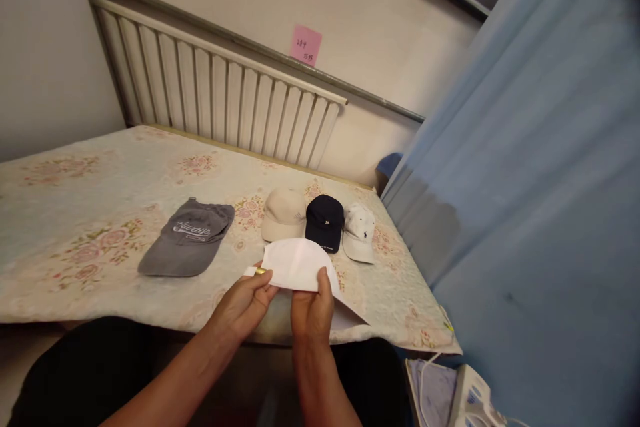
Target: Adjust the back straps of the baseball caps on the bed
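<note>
A white baseball cap [299, 260] is held up sideways between my two hands, its brim pointing down to the right. My left hand [250, 297] pinches the cap's back strap beside a gold-coloured buckle [261, 271]. With the thumb on the outside and the fingers underneath, my right hand [314, 303] grips the lower edge near the brim. Just beyond it, a beige cap [284, 213], a black cap [325, 221] and an off-white cap [359, 233] with a small dark emblem sit in a row. A grey cap [193, 237] with white lettering lies flattened to the left.
The caps lie on a bed [165, 170] with a floral cover. A radiator [220, 87] runs along the wall behind, below a pink note [306, 45]. Blue curtains [525, 180] hang at the right. A white power strip [473, 397] with cords is at the lower right.
</note>
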### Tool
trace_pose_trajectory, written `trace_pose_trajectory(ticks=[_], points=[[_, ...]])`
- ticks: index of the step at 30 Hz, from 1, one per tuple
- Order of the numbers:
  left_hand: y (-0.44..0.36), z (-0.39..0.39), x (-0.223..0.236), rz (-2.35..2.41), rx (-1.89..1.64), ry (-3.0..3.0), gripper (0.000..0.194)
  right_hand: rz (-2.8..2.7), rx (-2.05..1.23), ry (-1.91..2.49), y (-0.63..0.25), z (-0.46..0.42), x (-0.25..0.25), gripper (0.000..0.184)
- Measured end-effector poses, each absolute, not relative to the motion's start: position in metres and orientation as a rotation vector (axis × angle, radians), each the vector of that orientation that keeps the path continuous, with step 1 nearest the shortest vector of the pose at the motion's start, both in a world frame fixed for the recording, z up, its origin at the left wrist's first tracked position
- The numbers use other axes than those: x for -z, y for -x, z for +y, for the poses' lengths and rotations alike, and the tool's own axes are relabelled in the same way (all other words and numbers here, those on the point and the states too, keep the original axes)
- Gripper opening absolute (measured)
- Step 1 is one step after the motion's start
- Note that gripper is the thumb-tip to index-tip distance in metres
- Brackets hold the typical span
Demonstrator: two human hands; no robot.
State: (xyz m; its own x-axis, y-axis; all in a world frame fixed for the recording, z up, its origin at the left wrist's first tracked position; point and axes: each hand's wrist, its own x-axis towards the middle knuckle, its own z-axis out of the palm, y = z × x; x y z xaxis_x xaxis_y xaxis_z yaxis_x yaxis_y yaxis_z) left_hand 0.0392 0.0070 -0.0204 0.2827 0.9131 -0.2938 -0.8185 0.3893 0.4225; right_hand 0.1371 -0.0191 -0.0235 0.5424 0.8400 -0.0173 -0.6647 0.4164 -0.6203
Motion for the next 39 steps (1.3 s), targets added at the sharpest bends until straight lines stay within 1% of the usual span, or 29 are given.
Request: trace_pose_trajectory(ticks=[5, 10, 15, 18, 21, 26, 32, 36, 39], points=[[-0.037, 0.012, 0.022, 0.547, -1.174, -0.072, 0.044, -0.294, -0.945, 0.615, -0.131, -0.020, 0.027, 0.055], [-0.035, 0.009, 0.015, 0.445, -1.162, 0.069, 0.032, -0.298, -0.923, 0.688, -0.119, -0.020, 0.028, 0.059], [-0.047, -0.011, 0.012, 0.386, -1.101, 0.066, 0.034, -0.313, -0.967, 0.797, -0.114, -0.025, 0.028, 0.058], [-0.055, -0.018, 0.012, 0.430, -1.021, 0.005, 0.034, -0.296, -1.011, 0.891, -0.115, -0.029, 0.028, 0.060], [-0.060, -0.017, 0.012, 0.499, -1.028, -0.055, 0.036, -0.294, -0.991, 0.935, -0.117, -0.030, 0.030, 0.059], [-0.062, -0.013, 0.015, 0.497, -1.045, -0.080, 0.037, -0.264, -0.928, 0.844, -0.115, -0.028, 0.028, 0.062], [-0.052, -0.003, 0.014, 0.538, -1.098, -0.019, 0.039, -0.253, -0.697, 0.759, -0.124, -0.026, 0.015, 0.067], [-0.044, 0.005, 0.013, 0.469, -1.150, 0.052, 0.040, -0.261, -0.709, 0.706, -0.129, -0.027, 0.014, 0.073], [-0.046, 0.001, 0.012, 0.383, -1.136, 0.046, 0.039, -0.276, -0.722, 0.730, -0.127, -0.028, 0.016, 0.069]])
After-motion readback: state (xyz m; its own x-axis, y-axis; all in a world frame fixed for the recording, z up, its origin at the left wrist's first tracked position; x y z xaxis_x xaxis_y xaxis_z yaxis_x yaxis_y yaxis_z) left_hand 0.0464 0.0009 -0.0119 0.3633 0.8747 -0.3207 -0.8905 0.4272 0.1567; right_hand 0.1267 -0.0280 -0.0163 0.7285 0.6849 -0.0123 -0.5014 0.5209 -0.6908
